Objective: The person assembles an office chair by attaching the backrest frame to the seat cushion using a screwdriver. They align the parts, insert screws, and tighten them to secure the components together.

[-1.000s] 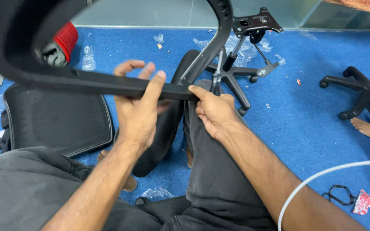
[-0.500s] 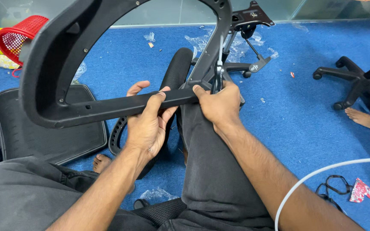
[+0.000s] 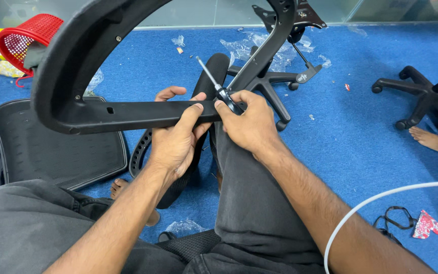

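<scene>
A black curved chair-back frame (image 3: 92,61) rests across my lap, its lower bar running left to right. My left hand (image 3: 176,139) grips that bar from below, fingers wrapped over its top edge. My right hand (image 3: 247,124) sits at the bar's right end, where the frame's upright meets it, and holds a screwdriver (image 3: 213,81) with a black handle. The metal shaft points up and to the left, away from the frame. Under both hands lies a black padded armrest piece (image 3: 214,73) between my legs.
A black mesh seat pad (image 3: 51,147) lies at left on the blue carpet. A star-shaped chair base (image 3: 275,83) stands behind the frame, another base (image 3: 422,96) at right beside someone's bare foot (image 3: 434,141). A red basket (image 3: 24,33) sits far left; a white cable (image 3: 381,203) curves at lower right.
The frame has dropped lower and shifted right across my lap. My right hand has tipped the screwdriver up, so its shaft now shows above the bar. The camera looks slightly more to the left.
</scene>
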